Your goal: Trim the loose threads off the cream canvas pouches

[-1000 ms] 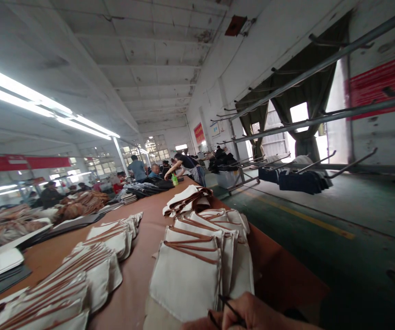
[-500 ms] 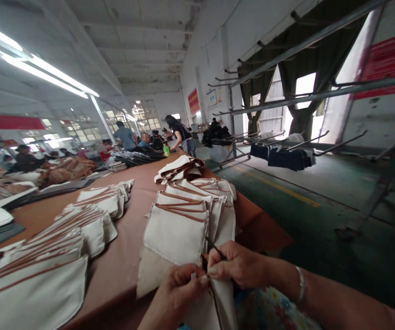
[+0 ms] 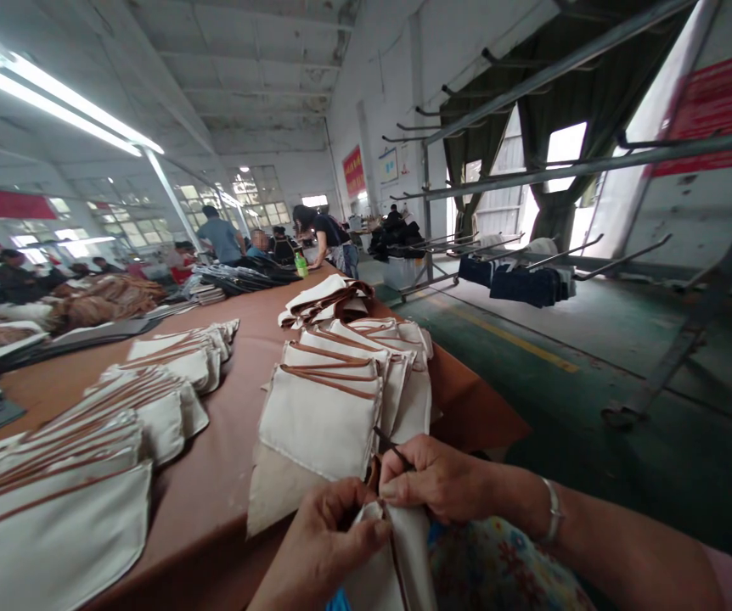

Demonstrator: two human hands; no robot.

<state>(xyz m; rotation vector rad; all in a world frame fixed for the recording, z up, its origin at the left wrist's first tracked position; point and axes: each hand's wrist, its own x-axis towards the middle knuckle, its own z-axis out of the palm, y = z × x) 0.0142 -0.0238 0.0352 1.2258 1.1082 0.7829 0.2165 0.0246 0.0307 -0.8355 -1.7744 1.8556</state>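
Near the front edge of the table, a cream fabric piece with brown edging [image 3: 413, 556] hangs between my hands. My left hand [image 3: 334, 530] pinches its upper edge between thumb and fingers. A thin dark pointed tool [image 3: 388, 440] sticks out of my closed right hand [image 3: 433, 479], whose thumb also presses on the fabric's edge; the tool's exact kind is hidden by the fingers. Just beyond lies an overlapping pile of cream pieces with brown trim [image 3: 321, 424]. More such pieces [image 3: 66, 543] fan out in a row at the left.
Brown sheeting [image 3: 213, 475] covers the long table. A metal rack with prongs [image 3: 550, 178] stands to the right, dark folded items [image 3: 525, 284] hanging on it. Farther back are a green bottle [image 3: 301, 265], dark stacked goods [image 3: 244, 276] and a person bending over the table [image 3: 328, 238].
The view has shifted slightly, so the table and piles sit a little farther left. My left thumb has moved along the fabric's edge; both hands stay on the piece.
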